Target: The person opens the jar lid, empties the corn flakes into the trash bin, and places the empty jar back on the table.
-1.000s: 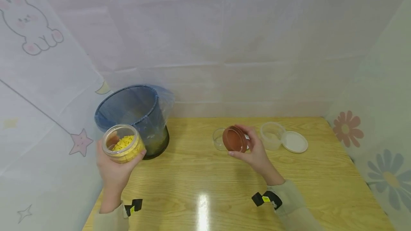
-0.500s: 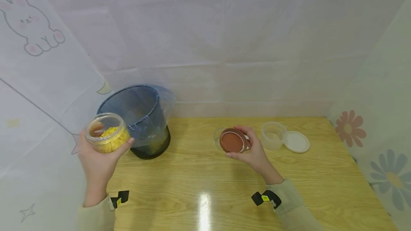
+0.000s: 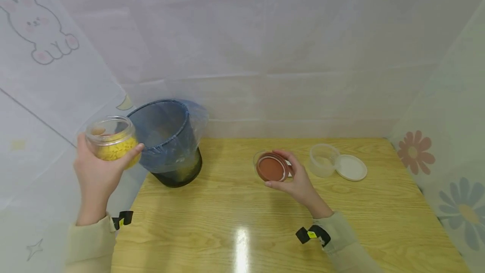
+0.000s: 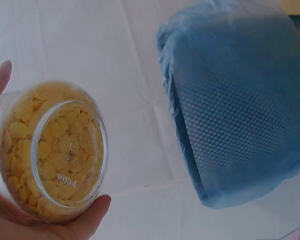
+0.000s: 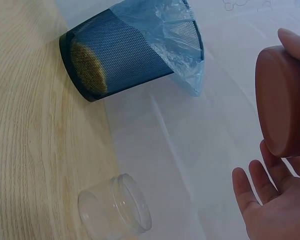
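Note:
My left hand (image 3: 94, 176) grips a clear plastic jar (image 3: 115, 148), lidless and tilted a little, partly filled with yellow flake-like pieces. In the left wrist view the base of this jar (image 4: 65, 150) faces the camera, thumb and fingers around its side. On the right, my right hand (image 3: 301, 182) holds a brown round lid (image 3: 271, 169) above the table, its hollow inside turned toward the head camera. Its smooth outer face shows in the right wrist view, with thumb and fingers at the lid's edge (image 5: 277, 102). Behind that lid stands another clear jar (image 5: 115, 207), mostly hidden from the head camera.
A black mesh bin (image 3: 182, 169) with a blue plastic liner (image 3: 166, 157) stands at the table's back left, just right of the held jar. At the back right are a translucent tub (image 3: 322, 167) and a white lid (image 3: 352, 167). A cloth wall backs the wooden table (image 3: 212, 222).
My left hand has carried the jar left and upward, away from the bin's front, and the jar has become more upright. The right hand has turned the brown lid slightly, staying nearly in place.

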